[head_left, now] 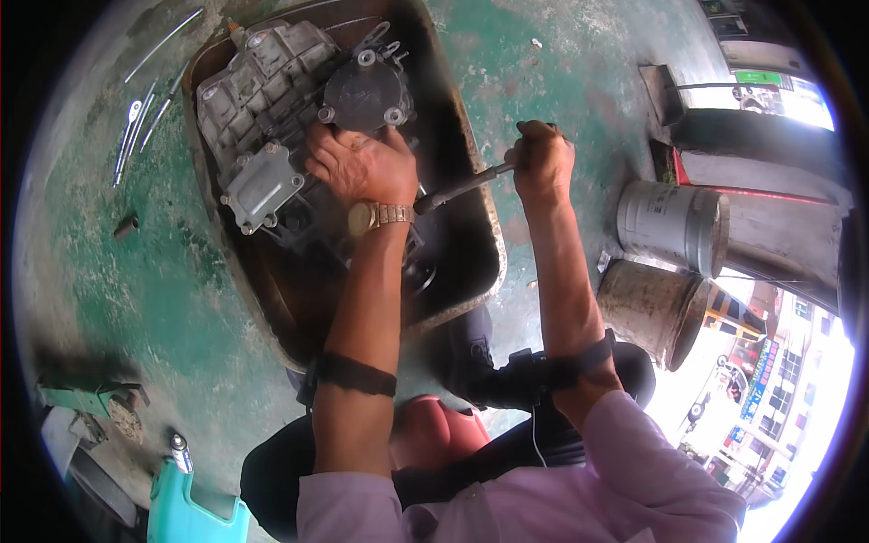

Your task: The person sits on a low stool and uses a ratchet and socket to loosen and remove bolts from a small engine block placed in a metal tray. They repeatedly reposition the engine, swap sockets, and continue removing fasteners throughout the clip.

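Observation:
A grey cast-metal gearbox (272, 86) lies in a deep, dirty metal tray (493, 244). On it are a round dark cover (362, 95) and a small rectangular cover (262, 187) with bolts at its corners. My left hand (367, 167) is curled against the casting just below the round cover, fingertips partly hidden. My right hand (545, 161), in a fist beyond the tray's right rim, grips the handle of a socket wrench (466, 185). The wrench slants down-left over the rim; its dark end is beside my left wrist, and what it meets is hidden.
Left of the tray, several ratchets and bars (136, 122) and a loose socket (127, 226) lie on the green floor. Two buckets (670, 226) stand at right. A red stool (439, 430) is below me; a spray can (181, 452) sits by a turquoise plastic piece (176, 507).

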Motion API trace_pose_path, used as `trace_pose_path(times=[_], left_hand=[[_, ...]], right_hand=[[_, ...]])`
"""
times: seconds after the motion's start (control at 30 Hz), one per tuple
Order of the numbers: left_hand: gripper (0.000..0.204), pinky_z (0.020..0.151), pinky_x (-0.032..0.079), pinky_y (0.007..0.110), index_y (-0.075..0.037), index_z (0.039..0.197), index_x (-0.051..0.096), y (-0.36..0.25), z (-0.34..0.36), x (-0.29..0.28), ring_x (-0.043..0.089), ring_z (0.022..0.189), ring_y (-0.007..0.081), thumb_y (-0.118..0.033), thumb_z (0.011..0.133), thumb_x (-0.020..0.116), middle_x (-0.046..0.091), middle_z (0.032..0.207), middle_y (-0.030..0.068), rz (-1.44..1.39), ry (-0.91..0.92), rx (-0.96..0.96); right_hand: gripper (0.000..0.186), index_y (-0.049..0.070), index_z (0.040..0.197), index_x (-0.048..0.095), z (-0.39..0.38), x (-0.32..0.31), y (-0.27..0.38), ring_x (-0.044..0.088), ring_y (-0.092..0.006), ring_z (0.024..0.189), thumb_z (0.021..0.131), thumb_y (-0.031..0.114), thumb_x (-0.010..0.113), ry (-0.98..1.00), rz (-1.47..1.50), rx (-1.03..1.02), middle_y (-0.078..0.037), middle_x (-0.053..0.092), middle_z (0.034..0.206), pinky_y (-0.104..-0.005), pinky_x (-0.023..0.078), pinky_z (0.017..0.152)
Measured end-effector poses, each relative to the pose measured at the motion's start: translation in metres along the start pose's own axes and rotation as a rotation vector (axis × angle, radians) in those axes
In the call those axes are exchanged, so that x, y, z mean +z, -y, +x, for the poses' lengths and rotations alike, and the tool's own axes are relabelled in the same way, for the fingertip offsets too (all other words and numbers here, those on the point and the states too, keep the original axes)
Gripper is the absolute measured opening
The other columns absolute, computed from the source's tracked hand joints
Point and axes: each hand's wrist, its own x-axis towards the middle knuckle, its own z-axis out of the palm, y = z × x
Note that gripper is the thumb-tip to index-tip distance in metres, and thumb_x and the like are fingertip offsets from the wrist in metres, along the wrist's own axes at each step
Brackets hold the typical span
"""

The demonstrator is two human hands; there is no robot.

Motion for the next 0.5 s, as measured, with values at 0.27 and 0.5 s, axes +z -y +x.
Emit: trace_pose_path(times=[0.27, 0.5], left_hand=[[0.060, 0.097, 0.028, 0.049, 0.013, 0.102, 0.049, 0.003, -0.001, 0.003, 0.033, 0.121, 0.0362, -0.039, 0.075, 0.064, 0.037, 0.124, 0.0244, 0.000, -0.004, 0.015], [0.063, 0.099, 0.030, 0.049, 0.013, 0.104, 0.047, 0.004, -0.002, 0.004, 0.038, 0.117, 0.0353, -0.040, 0.075, 0.065, 0.039, 0.124, 0.0239, 0.013, -0.029, 0.017]], right_hand=[[0.009, -0.007, 0.084, 0.054, 0.002, -0.006, -0.001, 0.044, -0.0167, 0.050, 0.077, -0.001, 0.056, 0.078, -0.064, -0.009, -0.008, 0.044, 0.061, -0.0322, 0.037, 0.046], [0.013, -0.009, 0.090, 0.055, 0.008, -0.015, -0.007, 0.044, -0.0160, 0.051, 0.080, -0.001, 0.052, 0.169, -0.448, -0.189, -0.009, 0.046, 0.063, -0.0327, 0.040, 0.049]])
